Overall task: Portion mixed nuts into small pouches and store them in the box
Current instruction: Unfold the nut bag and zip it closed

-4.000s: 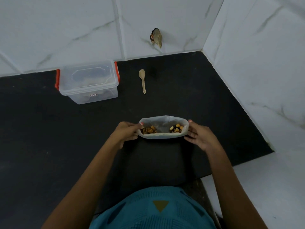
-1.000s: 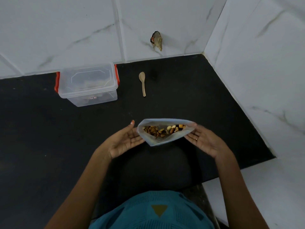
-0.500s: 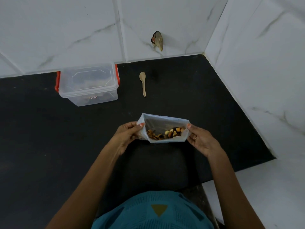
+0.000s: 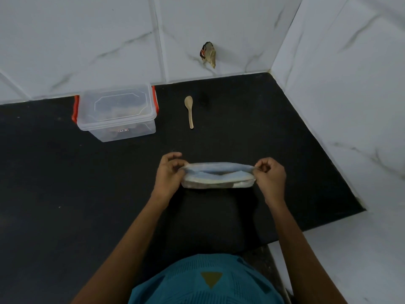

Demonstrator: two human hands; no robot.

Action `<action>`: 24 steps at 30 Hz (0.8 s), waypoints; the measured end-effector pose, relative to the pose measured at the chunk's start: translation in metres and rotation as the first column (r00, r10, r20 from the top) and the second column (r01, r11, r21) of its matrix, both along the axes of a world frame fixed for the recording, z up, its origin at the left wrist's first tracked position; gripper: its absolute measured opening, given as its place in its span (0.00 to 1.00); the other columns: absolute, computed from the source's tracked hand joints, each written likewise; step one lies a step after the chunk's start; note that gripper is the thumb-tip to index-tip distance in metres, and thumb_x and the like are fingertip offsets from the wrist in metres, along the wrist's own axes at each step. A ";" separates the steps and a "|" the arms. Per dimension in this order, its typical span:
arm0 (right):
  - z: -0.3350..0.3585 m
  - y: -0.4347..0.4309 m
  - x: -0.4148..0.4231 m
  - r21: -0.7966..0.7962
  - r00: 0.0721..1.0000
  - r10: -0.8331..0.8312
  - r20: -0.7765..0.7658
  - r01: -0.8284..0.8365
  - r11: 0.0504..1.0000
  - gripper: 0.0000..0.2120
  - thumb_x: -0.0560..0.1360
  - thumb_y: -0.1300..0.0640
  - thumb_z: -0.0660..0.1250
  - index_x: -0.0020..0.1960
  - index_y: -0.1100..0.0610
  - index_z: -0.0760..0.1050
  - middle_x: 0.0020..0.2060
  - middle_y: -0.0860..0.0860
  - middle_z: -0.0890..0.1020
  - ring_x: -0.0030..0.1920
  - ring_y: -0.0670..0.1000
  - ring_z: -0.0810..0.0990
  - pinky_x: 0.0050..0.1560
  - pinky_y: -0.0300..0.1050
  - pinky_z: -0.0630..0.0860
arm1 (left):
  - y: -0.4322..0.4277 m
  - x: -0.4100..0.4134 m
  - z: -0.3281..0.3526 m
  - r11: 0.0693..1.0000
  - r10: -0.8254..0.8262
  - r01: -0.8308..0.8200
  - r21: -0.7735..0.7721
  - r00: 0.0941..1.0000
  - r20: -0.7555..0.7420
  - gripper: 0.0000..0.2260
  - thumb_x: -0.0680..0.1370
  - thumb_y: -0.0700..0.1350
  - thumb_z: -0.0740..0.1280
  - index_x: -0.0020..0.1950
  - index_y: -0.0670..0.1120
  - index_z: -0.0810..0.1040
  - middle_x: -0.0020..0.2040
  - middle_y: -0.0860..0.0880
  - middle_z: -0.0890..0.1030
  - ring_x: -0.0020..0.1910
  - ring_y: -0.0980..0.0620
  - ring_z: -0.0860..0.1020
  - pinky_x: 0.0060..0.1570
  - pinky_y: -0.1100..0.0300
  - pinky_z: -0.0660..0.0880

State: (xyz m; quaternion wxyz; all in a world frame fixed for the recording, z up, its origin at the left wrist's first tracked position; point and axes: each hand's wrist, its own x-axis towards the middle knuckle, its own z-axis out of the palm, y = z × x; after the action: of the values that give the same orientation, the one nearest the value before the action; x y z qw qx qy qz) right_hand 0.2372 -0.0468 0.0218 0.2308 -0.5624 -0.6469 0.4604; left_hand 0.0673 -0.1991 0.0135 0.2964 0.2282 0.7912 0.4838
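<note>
Your left hand (image 4: 168,172) and right hand (image 4: 270,175) each pinch one end of the small pouch (image 4: 219,179), thumb and fingertips curled onto its top corners. The pouch is stretched taut between them, just above the black counter (image 4: 65,194). Its mouth is drawn into a narrow slit, so the nuts inside cannot be seen from here.

This looks like the closing step for this portion: the mouth is pulled flat and ready to be sealed. Whether the pouch has a press strip cannot be told. If it does, hold one corner steady and run the other hand's thumb and finger along the lip from end to end. Check that no nut sits in the seam.

The clear plastic box (image 4: 117,113) stands well beyond your left hand and off to its outer side, against the tiled wall. Its lid (image 4: 116,105) is on and the red clips (image 4: 75,111) are at both ends. Storing the pouch will probably need one hand free to release those clips and lift the lid. Lay the pouch down or carry it in one hand as you reach.

A wooden spoon (image 4: 189,110) lies on the counter beyond the gap between your hands, nearer the left one and apart from the box.
</note>
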 end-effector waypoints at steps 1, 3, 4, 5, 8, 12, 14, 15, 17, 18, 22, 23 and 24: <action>0.000 0.000 0.000 0.014 0.999 -0.005 0.037 0.004 1.000 0.13 0.69 0.70 0.64 0.36 0.53 0.73 0.36 0.50 0.76 0.37 0.46 0.75 0.37 0.36 0.71 | -0.001 0.002 -0.001 0.997 -0.058 0.049 -0.052 0.980 -0.191 0.08 0.75 0.34 0.64 0.49 0.44 0.79 0.61 0.56 0.67 0.55 0.59 0.71 0.47 0.66 0.72; -0.001 0.000 0.000 0.024 0.996 -0.007 0.088 0.005 1.000 0.11 0.70 0.69 0.65 0.38 0.53 0.73 0.40 0.52 0.77 0.39 0.47 0.76 0.37 0.35 0.71 | -0.002 0.004 0.002 0.992 -0.084 0.046 -0.114 0.931 -0.355 0.08 0.76 0.36 0.63 0.50 0.46 0.78 0.58 0.57 0.69 0.52 0.60 0.71 0.45 0.65 0.73; -0.001 0.000 0.001 0.034 0.995 -0.005 0.105 0.002 0.999 0.11 0.70 0.68 0.65 0.39 0.52 0.73 0.43 0.53 0.77 0.40 0.47 0.77 0.38 0.36 0.71 | -0.001 0.004 0.005 0.990 -0.074 0.026 -0.136 0.930 -0.359 0.07 0.76 0.38 0.63 0.50 0.48 0.78 0.56 0.56 0.71 0.50 0.59 0.73 0.45 0.63 0.74; 0.000 0.001 0.003 0.042 0.993 0.004 0.121 -0.009 0.999 0.10 0.70 0.66 0.66 0.40 0.52 0.73 0.45 0.53 0.77 0.41 0.47 0.77 0.39 0.37 0.73 | 0.000 0.001 0.008 0.987 -0.066 0.011 -0.159 0.937 -0.342 0.07 0.76 0.39 0.63 0.51 0.48 0.78 0.53 0.54 0.74 0.48 0.57 0.75 0.45 0.59 0.75; 0.009 0.005 0.008 -0.017 0.978 0.110 0.177 -0.108 0.994 0.07 0.72 0.60 0.67 0.41 0.48 0.73 0.44 0.49 0.78 0.44 0.47 0.78 0.48 0.46 0.77 | 0.001 -0.007 0.015 0.968 -0.134 0.058 -0.245 0.942 -0.307 0.08 0.78 0.42 0.61 0.55 0.47 0.77 0.48 0.49 0.78 0.43 0.54 0.77 0.45 0.56 0.77; 0.019 0.009 0.009 -0.134 0.951 0.252 0.179 -0.230 0.964 0.05 0.74 0.59 0.65 0.44 0.49 0.75 0.42 0.46 0.77 0.47 0.47 0.78 0.55 0.50 0.76 | 0.002 -0.009 0.019 0.939 -0.230 0.126 -0.319 0.922 -0.313 0.11 0.80 0.43 0.58 0.57 0.42 0.76 0.42 0.47 0.77 0.37 0.53 0.76 0.36 0.62 0.73; 0.023 0.010 0.010 -0.193 0.935 0.294 0.197 -0.257 0.947 0.06 0.75 0.59 0.63 0.49 0.51 0.76 0.46 0.49 0.78 0.49 0.49 0.78 0.55 0.50 0.76 | 0.002 -0.009 0.020 0.933 -0.236 0.131 -0.337 0.926 -0.294 0.12 0.80 0.44 0.57 0.56 0.42 0.77 0.40 0.47 0.77 0.35 0.54 0.75 0.32 0.63 0.70; 0.025 0.010 0.011 -0.232 0.926 0.324 0.194 -0.278 0.932 0.07 0.76 0.60 0.61 0.53 0.53 0.75 0.49 0.51 0.78 0.50 0.49 0.78 0.54 0.48 0.77 | 0.002 -0.009 0.020 0.932 -0.235 0.131 -0.339 0.929 -0.286 0.12 0.80 0.44 0.56 0.55 0.42 0.77 0.40 0.47 0.76 0.34 0.54 0.74 0.32 0.63 0.69; 0.031 0.010 0.013 -0.341 0.926 0.359 0.114 -0.303 0.890 0.10 0.77 0.61 0.59 0.57 0.55 0.73 0.52 0.52 0.76 0.51 0.49 0.77 0.51 0.44 0.77 | 0.002 -0.007 0.021 0.942 -0.216 0.119 -0.314 0.930 -0.296 0.11 0.80 0.44 0.56 0.55 0.42 0.76 0.43 0.48 0.75 0.35 0.55 0.74 0.32 0.64 0.68; 0.033 0.010 0.013 -0.395 0.932 0.358 0.052 -0.310 0.865 0.11 0.78 0.62 0.58 0.58 0.55 0.73 0.53 0.52 0.76 0.51 0.49 0.77 0.50 0.43 0.76 | 0.002 -0.007 0.021 0.952 -0.196 0.104 -0.287 0.929 -0.314 0.10 0.80 0.45 0.57 0.55 0.43 0.75 0.47 0.48 0.74 0.37 0.56 0.74 0.33 0.65 0.68; 0.032 0.009 0.010 -0.277 0.869 0.421 0.260 -0.350 0.895 0.13 0.78 0.58 0.56 0.62 0.53 0.71 0.53 0.49 0.73 0.51 0.48 0.74 0.52 0.44 0.71 | 0.001 -0.007 0.024 0.980 -0.112 0.043 -0.196 0.929 -0.354 0.06 0.78 0.43 0.62 0.53 0.44 0.74 0.51 0.48 0.72 0.43 0.56 0.74 0.37 0.67 0.70; 0.032 0.009 0.009 -0.180 0.860 0.374 0.347 -0.330 0.927 0.12 0.78 0.57 0.57 0.61 0.53 0.71 0.52 0.49 0.72 0.49 0.48 0.73 0.50 0.44 0.70 | 0.001 -0.007 0.024 0.981 -0.100 0.035 -0.193 0.935 -0.339 0.06 0.77 0.43 0.63 0.52 0.43 0.74 0.50 0.47 0.74 0.42 0.55 0.75 0.36 0.67 0.70; 0.032 0.009 0.008 -0.100 0.871 0.313 0.379 -0.297 0.950 0.10 0.77 0.56 0.59 0.58 0.53 0.72 0.51 0.49 0.71 0.48 0.47 0.73 0.48 0.43 0.69 | 0.001 -0.008 0.024 0.979 -0.092 0.028 -0.200 0.943 -0.321 0.06 0.77 0.42 0.63 0.52 0.43 0.75 0.48 0.46 0.76 0.41 0.55 0.76 0.36 0.67 0.70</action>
State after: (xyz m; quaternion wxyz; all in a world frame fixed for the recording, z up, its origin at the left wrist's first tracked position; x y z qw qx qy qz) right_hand 0.2449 -0.0382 0.0537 0.0110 -0.5380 -0.7512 0.3823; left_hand 0.0593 -0.1980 0.0377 0.1959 0.2998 0.8652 0.3509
